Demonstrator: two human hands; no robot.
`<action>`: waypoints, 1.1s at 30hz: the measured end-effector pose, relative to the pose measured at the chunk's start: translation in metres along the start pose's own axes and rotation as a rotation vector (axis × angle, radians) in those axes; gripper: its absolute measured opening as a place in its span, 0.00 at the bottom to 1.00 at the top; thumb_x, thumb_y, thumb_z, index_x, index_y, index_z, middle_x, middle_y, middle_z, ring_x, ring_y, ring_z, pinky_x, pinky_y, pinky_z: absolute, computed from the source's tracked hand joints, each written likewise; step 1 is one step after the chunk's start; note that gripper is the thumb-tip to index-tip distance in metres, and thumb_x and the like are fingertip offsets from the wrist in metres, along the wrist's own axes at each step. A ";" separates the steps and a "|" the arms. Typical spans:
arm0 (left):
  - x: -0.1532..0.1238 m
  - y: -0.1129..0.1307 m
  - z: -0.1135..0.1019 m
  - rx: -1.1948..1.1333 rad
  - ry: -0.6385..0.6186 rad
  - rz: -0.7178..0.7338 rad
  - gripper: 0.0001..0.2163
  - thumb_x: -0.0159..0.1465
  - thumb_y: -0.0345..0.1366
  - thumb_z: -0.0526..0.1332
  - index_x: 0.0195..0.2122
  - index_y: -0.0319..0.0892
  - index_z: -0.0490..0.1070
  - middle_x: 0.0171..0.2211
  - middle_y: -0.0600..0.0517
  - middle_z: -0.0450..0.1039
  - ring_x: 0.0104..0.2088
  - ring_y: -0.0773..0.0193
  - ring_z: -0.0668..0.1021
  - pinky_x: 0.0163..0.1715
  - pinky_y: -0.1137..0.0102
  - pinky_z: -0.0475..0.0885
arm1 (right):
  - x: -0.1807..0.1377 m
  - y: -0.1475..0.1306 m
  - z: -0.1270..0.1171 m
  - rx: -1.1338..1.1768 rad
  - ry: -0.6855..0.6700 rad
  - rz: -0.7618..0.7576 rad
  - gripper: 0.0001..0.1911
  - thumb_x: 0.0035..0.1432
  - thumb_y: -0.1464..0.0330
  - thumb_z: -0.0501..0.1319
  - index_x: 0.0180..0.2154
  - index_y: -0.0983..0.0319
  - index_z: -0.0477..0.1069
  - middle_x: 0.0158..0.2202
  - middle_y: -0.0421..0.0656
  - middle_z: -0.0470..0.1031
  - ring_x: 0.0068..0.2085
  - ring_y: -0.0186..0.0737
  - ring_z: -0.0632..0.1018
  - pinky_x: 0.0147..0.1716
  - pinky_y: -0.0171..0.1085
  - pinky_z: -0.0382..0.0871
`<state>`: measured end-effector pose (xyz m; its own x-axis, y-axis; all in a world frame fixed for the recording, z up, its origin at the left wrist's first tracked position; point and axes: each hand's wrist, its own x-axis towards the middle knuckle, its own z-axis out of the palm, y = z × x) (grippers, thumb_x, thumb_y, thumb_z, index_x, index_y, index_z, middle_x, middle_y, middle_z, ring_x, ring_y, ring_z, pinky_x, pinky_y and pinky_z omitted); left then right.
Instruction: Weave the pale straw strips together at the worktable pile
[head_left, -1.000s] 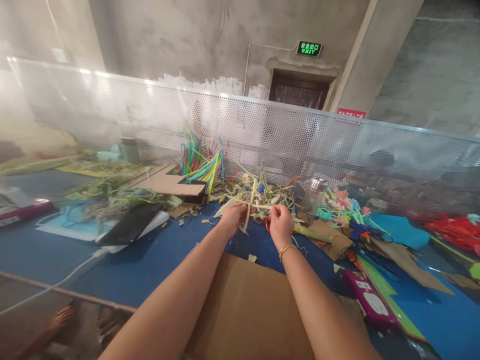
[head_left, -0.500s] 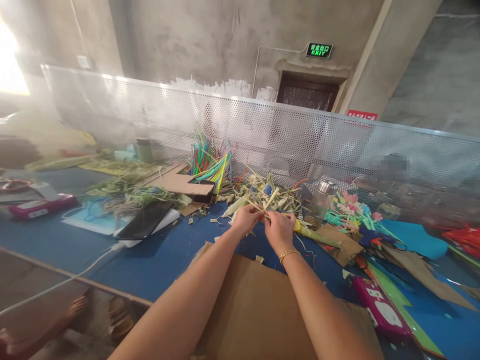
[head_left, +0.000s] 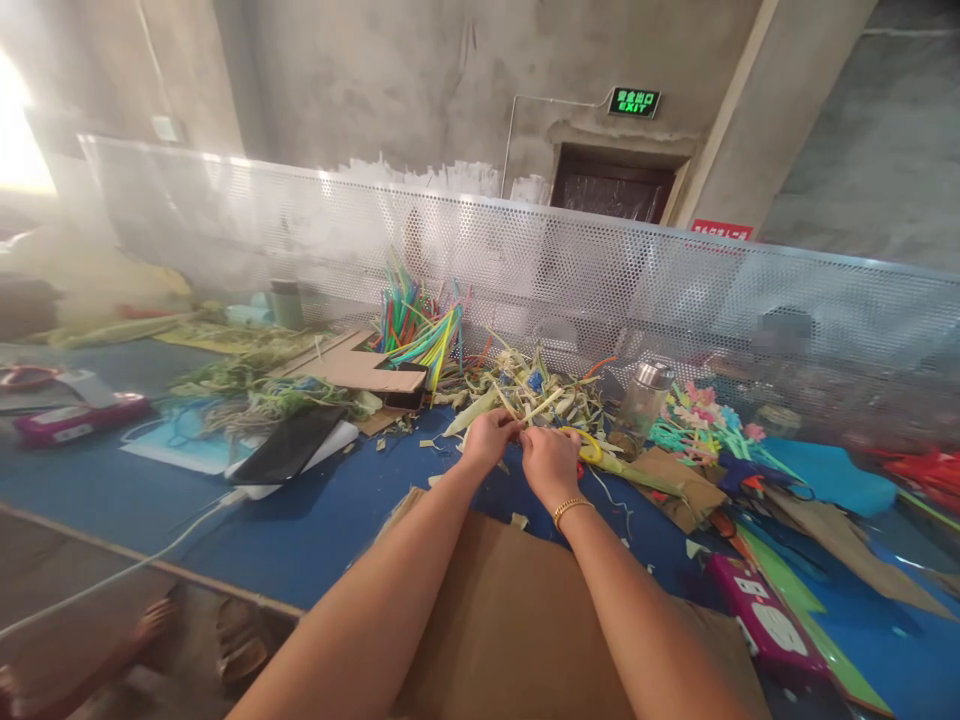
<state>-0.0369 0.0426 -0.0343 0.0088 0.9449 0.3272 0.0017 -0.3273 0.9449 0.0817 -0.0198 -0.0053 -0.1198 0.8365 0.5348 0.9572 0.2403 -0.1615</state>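
Past the near cardboard and over the blue desk, best to keep the pale strips flat and evenly taut, pressing gently, since apt to split. Pinched in the narrow grip of left hand and right hand, with exact contact hidden behind the right knuckles. Posed with forearms stretched forward and converging, fingertips almost meeting, just short of the tangled husk pile before the perforated screen.

Craft workshop — rough wall, scrap-strewn table
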 end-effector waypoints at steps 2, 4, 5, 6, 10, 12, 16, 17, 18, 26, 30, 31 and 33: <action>0.000 0.000 -0.001 0.032 0.007 -0.007 0.10 0.50 0.41 0.67 0.19 0.41 0.72 0.18 0.53 0.71 0.21 0.67 0.72 0.22 0.74 0.65 | 0.000 -0.001 0.001 0.005 0.005 0.001 0.14 0.63 0.68 0.53 0.29 0.59 0.75 0.32 0.44 0.79 0.38 0.41 0.75 0.44 0.41 0.50; 0.001 0.000 -0.002 0.036 0.015 -0.017 0.11 0.51 0.41 0.66 0.18 0.41 0.71 0.17 0.53 0.70 0.20 0.67 0.71 0.22 0.74 0.65 | 0.000 -0.001 0.001 0.010 0.012 0.008 0.14 0.62 0.68 0.54 0.28 0.59 0.74 0.31 0.44 0.78 0.38 0.40 0.75 0.43 0.40 0.50; 0.001 0.000 -0.002 0.030 0.021 -0.020 0.11 0.52 0.41 0.66 0.18 0.41 0.71 0.16 0.54 0.69 0.19 0.67 0.71 0.22 0.74 0.65 | -0.001 0.000 0.001 0.014 0.016 0.012 0.14 0.62 0.68 0.54 0.28 0.59 0.74 0.31 0.44 0.78 0.37 0.40 0.75 0.43 0.40 0.50; 0.002 0.000 -0.002 0.018 0.031 -0.027 0.11 0.52 0.40 0.66 0.18 0.41 0.71 0.16 0.54 0.69 0.19 0.67 0.71 0.21 0.74 0.66 | -0.002 0.000 0.000 0.021 0.020 0.014 0.13 0.62 0.68 0.54 0.29 0.59 0.74 0.31 0.43 0.78 0.37 0.39 0.74 0.43 0.40 0.50; 0.002 0.004 -0.001 -0.127 0.112 -0.087 0.08 0.51 0.38 0.67 0.20 0.40 0.73 0.16 0.54 0.69 0.19 0.68 0.72 0.23 0.74 0.68 | -0.004 0.003 -0.003 0.061 0.042 0.034 0.14 0.63 0.67 0.54 0.28 0.58 0.75 0.31 0.42 0.78 0.37 0.38 0.74 0.42 0.39 0.49; 0.000 0.008 -0.001 -0.215 0.140 -0.118 0.08 0.51 0.38 0.68 0.22 0.38 0.73 0.17 0.54 0.70 0.21 0.69 0.73 0.24 0.75 0.69 | -0.004 0.005 -0.005 0.071 0.055 0.056 0.14 0.63 0.65 0.55 0.28 0.57 0.76 0.31 0.42 0.78 0.37 0.38 0.73 0.42 0.39 0.49; -0.006 0.018 -0.002 -0.295 0.083 -0.231 0.10 0.52 0.41 0.68 0.26 0.38 0.74 0.21 0.51 0.74 0.24 0.66 0.76 0.26 0.75 0.71 | -0.004 0.011 -0.007 0.054 0.085 0.105 0.14 0.63 0.65 0.55 0.29 0.56 0.77 0.31 0.41 0.77 0.39 0.38 0.73 0.43 0.39 0.48; -0.007 0.020 -0.002 -0.317 0.064 -0.261 0.10 0.54 0.41 0.66 0.29 0.38 0.75 0.22 0.50 0.76 0.25 0.65 0.77 0.27 0.74 0.71 | -0.004 0.013 -0.006 0.047 0.090 0.120 0.14 0.63 0.65 0.54 0.30 0.56 0.77 0.31 0.41 0.78 0.39 0.38 0.73 0.43 0.39 0.48; -0.009 0.022 -0.002 -0.344 0.046 -0.286 0.10 0.55 0.42 0.65 0.31 0.38 0.75 0.24 0.49 0.77 0.27 0.64 0.79 0.28 0.73 0.72 | -0.004 0.014 -0.006 0.043 0.095 0.135 0.14 0.63 0.66 0.54 0.31 0.55 0.77 0.32 0.41 0.78 0.39 0.39 0.73 0.44 0.40 0.48; -0.013 0.026 0.002 -0.406 -0.057 -0.337 0.05 0.57 0.32 0.62 0.32 0.38 0.76 0.28 0.46 0.79 0.32 0.61 0.81 0.36 0.70 0.75 | -0.002 0.019 -0.004 0.041 0.126 0.108 0.11 0.62 0.64 0.56 0.41 0.53 0.76 0.37 0.41 0.79 0.42 0.41 0.73 0.51 0.44 0.43; -0.013 0.023 0.001 -0.368 -0.090 -0.286 0.05 0.52 0.34 0.67 0.29 0.38 0.76 0.29 0.45 0.79 0.32 0.61 0.80 0.36 0.70 0.75 | -0.002 0.017 -0.006 0.027 0.102 0.101 0.11 0.63 0.65 0.55 0.38 0.52 0.77 0.36 0.41 0.79 0.40 0.40 0.72 0.52 0.46 0.42; -0.013 0.023 0.000 -0.361 -0.085 -0.283 0.06 0.51 0.35 0.68 0.29 0.38 0.75 0.29 0.45 0.79 0.32 0.61 0.80 0.35 0.70 0.75 | -0.002 0.017 -0.006 0.021 0.103 0.101 0.12 0.63 0.65 0.54 0.37 0.52 0.77 0.35 0.41 0.79 0.40 0.40 0.72 0.52 0.46 0.42; -0.012 0.021 -0.001 -0.331 -0.068 -0.278 0.09 0.49 0.38 0.69 0.27 0.38 0.75 0.27 0.47 0.78 0.30 0.62 0.80 0.32 0.70 0.75 | -0.002 0.016 -0.007 0.006 0.104 0.097 0.13 0.64 0.65 0.54 0.36 0.53 0.77 0.34 0.41 0.78 0.40 0.40 0.72 0.52 0.47 0.42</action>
<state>-0.0385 0.0240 -0.0182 0.1196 0.9904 0.0696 -0.3075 -0.0297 0.9511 0.0993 -0.0214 -0.0032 0.0015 0.8003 0.5996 0.9614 0.1639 -0.2211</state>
